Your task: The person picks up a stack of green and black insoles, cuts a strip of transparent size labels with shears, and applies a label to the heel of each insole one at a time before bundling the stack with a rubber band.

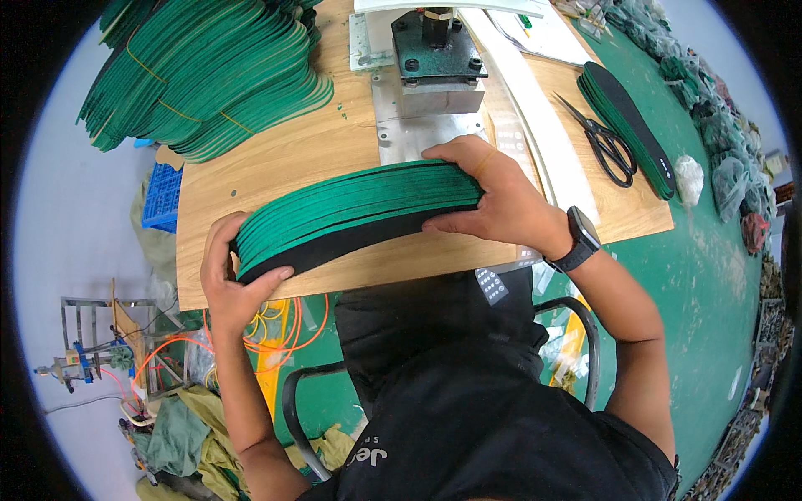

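Wooden counter carries green insole bundles at left; next, the left hand clamps one end of a green-and-black insole stack near the front edge, the right hand clamps the other, and scissors lie rightward.

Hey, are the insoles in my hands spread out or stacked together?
Stacked together: the insoles show close-set green edges between left hand and right hand.

Green, finely striped with black, along the insole stack, plain black on its near face; wood-grained tan across the table; solid blue on the crate
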### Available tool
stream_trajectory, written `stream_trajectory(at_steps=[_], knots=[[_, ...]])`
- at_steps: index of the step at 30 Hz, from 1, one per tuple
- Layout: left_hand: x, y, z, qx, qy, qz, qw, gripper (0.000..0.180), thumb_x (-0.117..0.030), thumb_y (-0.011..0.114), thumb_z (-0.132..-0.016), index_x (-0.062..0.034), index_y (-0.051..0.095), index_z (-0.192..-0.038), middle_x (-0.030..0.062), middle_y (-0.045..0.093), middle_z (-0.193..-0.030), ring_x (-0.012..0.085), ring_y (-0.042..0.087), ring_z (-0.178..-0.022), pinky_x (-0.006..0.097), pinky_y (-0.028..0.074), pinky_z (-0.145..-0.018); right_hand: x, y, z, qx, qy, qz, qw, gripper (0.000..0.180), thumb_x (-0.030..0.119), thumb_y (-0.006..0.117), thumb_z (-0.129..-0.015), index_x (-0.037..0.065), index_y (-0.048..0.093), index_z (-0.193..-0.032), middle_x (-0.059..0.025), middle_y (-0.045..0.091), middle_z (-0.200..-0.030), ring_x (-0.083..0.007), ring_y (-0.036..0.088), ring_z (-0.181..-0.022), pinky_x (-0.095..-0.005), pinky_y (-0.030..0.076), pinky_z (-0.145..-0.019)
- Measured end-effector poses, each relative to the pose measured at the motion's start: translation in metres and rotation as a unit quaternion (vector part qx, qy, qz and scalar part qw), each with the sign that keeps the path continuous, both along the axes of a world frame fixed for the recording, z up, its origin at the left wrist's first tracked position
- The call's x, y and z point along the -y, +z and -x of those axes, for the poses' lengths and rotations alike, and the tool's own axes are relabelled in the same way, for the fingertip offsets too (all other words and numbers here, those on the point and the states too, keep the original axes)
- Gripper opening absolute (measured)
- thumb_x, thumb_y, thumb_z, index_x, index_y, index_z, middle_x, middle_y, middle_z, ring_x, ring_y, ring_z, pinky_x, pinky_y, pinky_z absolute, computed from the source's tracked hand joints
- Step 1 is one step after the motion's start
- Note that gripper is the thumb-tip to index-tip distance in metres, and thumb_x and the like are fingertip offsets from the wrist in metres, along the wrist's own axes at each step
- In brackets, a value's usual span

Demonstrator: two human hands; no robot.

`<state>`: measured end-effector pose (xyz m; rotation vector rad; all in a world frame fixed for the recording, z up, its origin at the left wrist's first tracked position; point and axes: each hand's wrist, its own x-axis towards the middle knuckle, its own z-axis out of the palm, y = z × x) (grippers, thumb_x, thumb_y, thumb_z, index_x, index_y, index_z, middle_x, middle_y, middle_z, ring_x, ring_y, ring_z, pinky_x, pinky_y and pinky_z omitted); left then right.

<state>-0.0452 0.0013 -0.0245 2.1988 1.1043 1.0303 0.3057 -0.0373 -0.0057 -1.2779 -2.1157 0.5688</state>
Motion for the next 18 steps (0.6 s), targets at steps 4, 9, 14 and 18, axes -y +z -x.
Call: stream_trajectory(at_steps=[4, 9, 14, 18], knots=[[0.005, 0.002, -0.020, -0.010, -0.020, -0.060, 0.998, 0.073, -0.015, 0.084, -0.054, -0.0004, 0.053, -0.119, 0.0144, 0.049, -0.123, 0.0269, 0.051, -0.112, 0.036, 0.040, -0.094, 0.005, -0.012, 0.005, -0.047, -0.015, -0.047, 0.998, 0.091, 0.016, 0.083, -0.064, 0.003, 0.031, -0.138, -0.0131, 0.044, -0.123, -0.0268, 0.047, -0.111, -0.0336, 0.038, -0.097], [0.002, -0.006, -0.006, 0.021, 0.018, 0.083, 0.996, 0.072, -0.019, 0.085, -0.055, 0.0013, 0.053, -0.115, 0.0139, 0.055, -0.113, 0.0259, 0.055, -0.103, 0.036, 0.042, -0.091, 0.009, -0.017, -0.001, -0.107, 0.049, -0.020, 0.993, 0.091, 0.013, 0.082, -0.064, 0.005, 0.032, -0.139, -0.0129, 0.044, -0.125, -0.0265, 0.045, -0.114, -0.0354, 0.036, -0.100], [-0.005, -0.009, -0.006, 0.005, 0.001, -0.088, 0.996, 0.071, -0.023, 0.083, -0.058, 0.0029, 0.052, -0.116, 0.0162, 0.054, -0.113, 0.0284, 0.053, -0.105, 0.037, 0.041, -0.093, 0.010, -0.012, -0.009, -0.114, -0.002, 0.022, 0.993, 0.069, 0.015, 0.080, -0.070, 0.005, 0.046, -0.129, -0.0130, 0.051, -0.117, -0.0275, 0.048, -0.112, -0.0347, 0.037, -0.099], [0.004, -0.007, -0.023, 0.113, -0.024, 0.035, 0.993, 0.076, -0.021, 0.078, -0.064, 0.0021, 0.045, -0.128, 0.0167, 0.048, -0.123, 0.0270, 0.047, -0.116, 0.037, 0.035, -0.100, 0.008, -0.015, -0.006, -0.049, -0.007, -0.055, 0.997, 0.069, 0.018, 0.079, -0.073, 0.004, 0.043, -0.130, -0.0143, 0.050, -0.114, -0.0291, 0.049, -0.108, -0.0343, 0.039, -0.095]])
